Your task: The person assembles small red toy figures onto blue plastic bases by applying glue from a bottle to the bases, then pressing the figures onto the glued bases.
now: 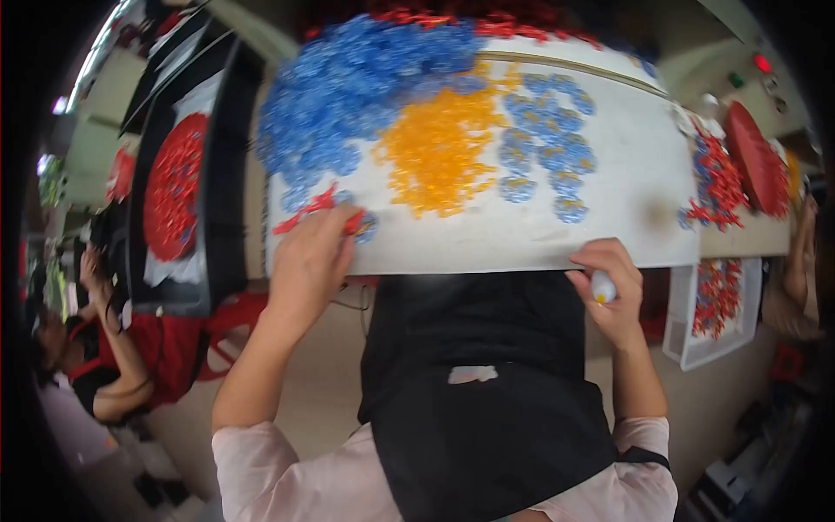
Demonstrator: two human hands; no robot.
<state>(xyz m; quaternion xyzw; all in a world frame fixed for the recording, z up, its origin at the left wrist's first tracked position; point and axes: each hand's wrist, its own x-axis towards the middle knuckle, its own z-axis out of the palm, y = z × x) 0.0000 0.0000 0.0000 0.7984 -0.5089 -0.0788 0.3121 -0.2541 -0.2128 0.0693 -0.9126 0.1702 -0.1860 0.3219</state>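
My left hand (311, 254) is at the near left part of the white tabletop (452, 244), its fingers bunched around a small red plastic piece (354, 223). Beside those fingers lie a few more red pieces (304, 211) and a blue piece (367, 230). At the table's front edge, my right hand (616, 287) is closed around a small white bottle (602, 285) with a yellow tip. Beyond the hands are a large heap of blue translucent pieces (326, 96) and a heap of orange-yellow pieces (439, 152). Blue pieces with yellowish centres (561, 157) lie in loose columns to their right.
A black rack (228, 174) at left holds a red tray (155, 196) of red and blue pieces. On the right are a red-and-blue pile (720, 178), a tilted red tray (746, 148) and a white bin (687, 335). Other people sit at both sides.
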